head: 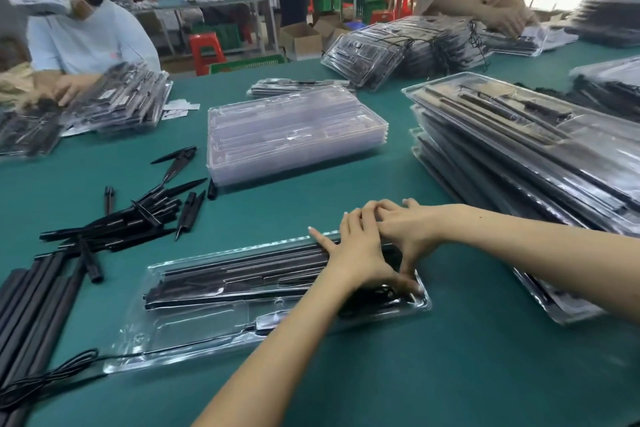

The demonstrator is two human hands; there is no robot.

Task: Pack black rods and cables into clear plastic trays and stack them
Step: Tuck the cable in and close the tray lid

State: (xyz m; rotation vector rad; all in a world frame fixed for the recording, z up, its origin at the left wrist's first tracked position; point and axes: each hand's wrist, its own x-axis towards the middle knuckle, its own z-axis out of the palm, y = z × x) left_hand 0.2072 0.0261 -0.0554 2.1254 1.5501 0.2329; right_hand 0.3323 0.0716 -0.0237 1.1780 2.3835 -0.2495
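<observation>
One tray (194,333) lies before the person, partly filled with black rods (242,282). Left hand (360,253) and right hand (408,236) press flat-fingered on its right end, over a cable (377,298). Packed stack (519,163) at right; empty trays (294,135) and loose rods (114,225) remain.

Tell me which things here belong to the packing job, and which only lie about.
Job: tray under both hands; rods in it; left hand; right hand; empty trays; packed stack; loose spikes.
Lying about: paper slips; red stool; cardboard box.
</observation>
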